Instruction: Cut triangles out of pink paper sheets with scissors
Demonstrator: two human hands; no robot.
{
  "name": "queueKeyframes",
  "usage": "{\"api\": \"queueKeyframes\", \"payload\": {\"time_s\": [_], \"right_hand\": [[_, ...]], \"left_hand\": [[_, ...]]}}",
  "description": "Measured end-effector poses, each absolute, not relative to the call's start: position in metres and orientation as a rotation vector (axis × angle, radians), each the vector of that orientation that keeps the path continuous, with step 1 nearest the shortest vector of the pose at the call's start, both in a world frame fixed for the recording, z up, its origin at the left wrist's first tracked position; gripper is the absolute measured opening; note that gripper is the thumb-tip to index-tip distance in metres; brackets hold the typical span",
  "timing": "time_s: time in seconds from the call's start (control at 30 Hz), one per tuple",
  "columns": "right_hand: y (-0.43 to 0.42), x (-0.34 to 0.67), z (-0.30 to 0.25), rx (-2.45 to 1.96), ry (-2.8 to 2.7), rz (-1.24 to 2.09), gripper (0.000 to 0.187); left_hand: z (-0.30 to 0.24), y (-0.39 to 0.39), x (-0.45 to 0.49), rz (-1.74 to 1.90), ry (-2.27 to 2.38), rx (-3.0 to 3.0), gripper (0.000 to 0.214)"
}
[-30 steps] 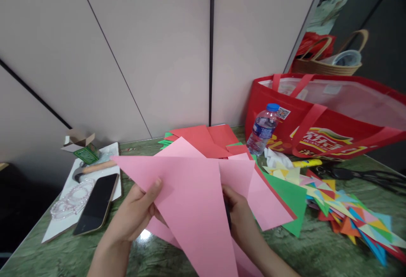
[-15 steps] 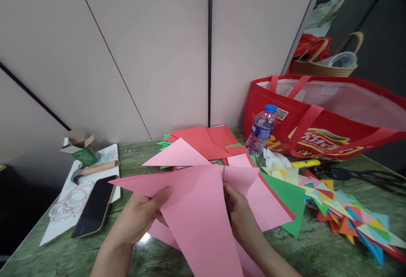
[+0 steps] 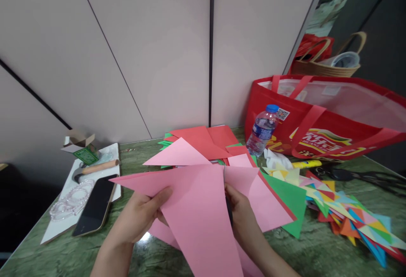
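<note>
A large sheet of pink paper [image 3: 199,218] hangs in front of me, with a folded edge running to a point at the left. My left hand [image 3: 142,213] pinches it, thumb on top and fingers beneath. My right hand [image 3: 241,213] is closed around scissors [image 3: 229,210] with dark handles, mostly hidden by the paper and fingers. A thin strip of their blade shows at the paper's upper edge, beside a pink flap on the right. Behind lie a pink triangle [image 3: 180,152] and a pile of red paper [image 3: 203,139] with green sheets under it.
At left, a phone [image 3: 95,205], a wooden-handled tool [image 3: 98,167] and a small green box [image 3: 85,152] lie on or by a white board. At right are a water bottle [image 3: 261,131], a red bag [image 3: 323,120], a yellow marker [image 3: 306,164] and colourful folded paper pieces [image 3: 355,213].
</note>
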State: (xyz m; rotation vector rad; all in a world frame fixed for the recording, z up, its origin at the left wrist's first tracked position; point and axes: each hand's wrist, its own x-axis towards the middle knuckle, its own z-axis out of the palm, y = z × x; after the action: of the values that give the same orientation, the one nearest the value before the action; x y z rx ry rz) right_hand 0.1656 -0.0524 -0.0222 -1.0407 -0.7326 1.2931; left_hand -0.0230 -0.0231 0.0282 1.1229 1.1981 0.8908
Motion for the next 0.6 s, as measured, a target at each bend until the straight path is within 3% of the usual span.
{"api": "queueKeyframes", "payload": {"time_s": [0.23, 0.37, 0.5, 0.6], "right_hand": [[-0.052, 0.164, -0.022, -1.052, -0.669, 1.315, 0.02], [-0.05, 0.165, -0.029, -1.061, -0.684, 1.316, 0.006], [-0.047, 0.17, -0.037, -1.097, -0.822, 1.268, 0.016], [-0.044, 0.178, -0.04, -1.134, -0.872, 1.141, 0.022]], "left_hand": [[0.023, -0.019, -0.026, 0.903, 1.174, 1.16, 0.033], [0.025, -0.015, -0.029, 0.953, 1.177, 1.115, 0.03], [0.015, 0.007, -0.036, 1.042, 1.179, 0.997, 0.033], [-0.007, 0.031, -0.045, 1.249, 1.259, 0.817, 0.024]]}}
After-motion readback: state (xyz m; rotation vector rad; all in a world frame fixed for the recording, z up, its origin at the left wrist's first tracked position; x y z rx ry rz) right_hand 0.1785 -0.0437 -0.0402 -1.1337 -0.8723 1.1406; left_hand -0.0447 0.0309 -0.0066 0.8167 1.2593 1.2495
